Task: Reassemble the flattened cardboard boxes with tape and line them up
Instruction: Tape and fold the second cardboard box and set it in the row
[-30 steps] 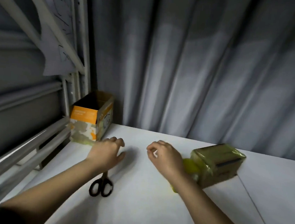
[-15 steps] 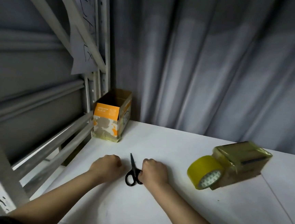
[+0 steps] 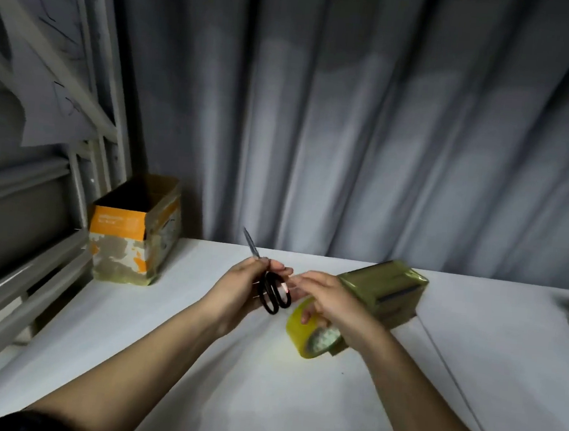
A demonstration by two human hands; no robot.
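A: While you look down at the tabletop (image 3: 193, 379), what are your hands doing?

B: My left hand (image 3: 235, 288) grips the black scissors (image 3: 271, 291) near the pivot, blades shut and pointing up and away, handle loops hanging toward me. My right hand (image 3: 332, 300) rests on the yellow tape roll (image 3: 302, 333), fingers curled over its top edge. Both hands are close together, nearly touching.

A: And the boxes?

B: One orange-and-white box (image 3: 129, 239) stands upright with its top open at the far left corner, beside the metal rack (image 3: 84, 170) and the grey curtain (image 3: 353, 118). A tape-wrapped box (image 3: 386, 291) lies on its side just behind my right hand, touching the tape roll.
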